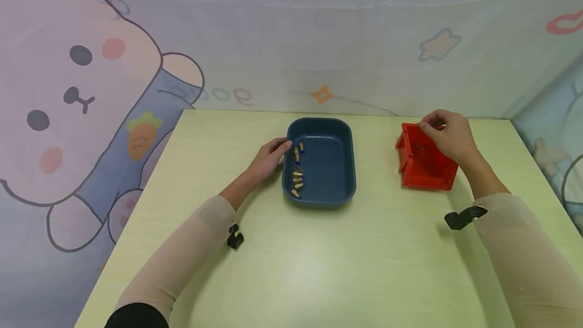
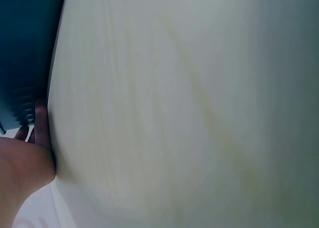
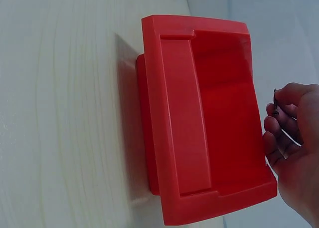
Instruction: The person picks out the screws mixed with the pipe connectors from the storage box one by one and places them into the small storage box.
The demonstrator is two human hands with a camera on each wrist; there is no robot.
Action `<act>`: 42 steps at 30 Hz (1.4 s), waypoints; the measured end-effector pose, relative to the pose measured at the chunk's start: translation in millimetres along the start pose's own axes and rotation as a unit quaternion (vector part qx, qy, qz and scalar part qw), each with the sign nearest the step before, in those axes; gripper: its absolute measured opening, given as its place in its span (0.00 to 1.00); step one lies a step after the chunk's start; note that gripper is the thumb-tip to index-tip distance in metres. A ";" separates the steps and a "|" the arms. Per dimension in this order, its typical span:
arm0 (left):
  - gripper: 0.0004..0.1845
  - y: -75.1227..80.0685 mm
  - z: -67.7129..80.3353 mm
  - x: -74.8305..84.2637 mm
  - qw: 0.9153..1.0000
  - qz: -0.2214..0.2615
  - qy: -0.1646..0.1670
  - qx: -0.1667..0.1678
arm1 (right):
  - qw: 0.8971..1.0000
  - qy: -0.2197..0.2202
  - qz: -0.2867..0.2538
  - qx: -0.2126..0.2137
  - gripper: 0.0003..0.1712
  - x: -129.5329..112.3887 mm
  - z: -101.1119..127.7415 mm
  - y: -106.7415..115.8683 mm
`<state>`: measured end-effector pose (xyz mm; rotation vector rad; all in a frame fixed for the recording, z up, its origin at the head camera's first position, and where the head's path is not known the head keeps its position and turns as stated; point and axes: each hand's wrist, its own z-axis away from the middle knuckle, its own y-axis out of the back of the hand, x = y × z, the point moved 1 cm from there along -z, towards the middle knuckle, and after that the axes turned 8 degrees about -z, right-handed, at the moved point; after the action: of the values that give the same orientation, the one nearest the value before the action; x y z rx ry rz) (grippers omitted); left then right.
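Observation:
On the table stands a dark blue tray (image 1: 330, 166); my left hand (image 1: 268, 160) grips its left side, thumb over the rim and fingers outside along the wall. Inside, along that side, lie several small brass fittings (image 1: 297, 179), some with blue parts. My right hand (image 1: 448, 133) is raised above the far part of a red bin (image 1: 428, 181). Between thumb and index finger it pinches a small, thin, dark screw (image 3: 275, 103). A few thin pieces (image 1: 419, 148) show on the bin's floor in the head view. In the left wrist view, left fingers (image 2: 42, 123) touch the tray's outer wall.
A pale wooden table (image 1: 300, 267) carries both containers, with a gap between them. Behind its far edge hangs a printed cloth (image 1: 282, 49) with a cartoon bear. At the right edge of view is a dark curved cable (image 1: 566, 181).

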<state>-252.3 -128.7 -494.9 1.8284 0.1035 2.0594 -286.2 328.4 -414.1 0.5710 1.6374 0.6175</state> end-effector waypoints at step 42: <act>0.35 1.0 -1.3 -0.4 1.000 -0.010 0.002 0.005 | 1.000 0.021 0.012 0.016 0.14 9.8 -3.5 -9.2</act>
<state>-253.7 -129.5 -495.2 1.8223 0.1317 2.0516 -291.3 328.0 -427.0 0.6049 1.6857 0.6250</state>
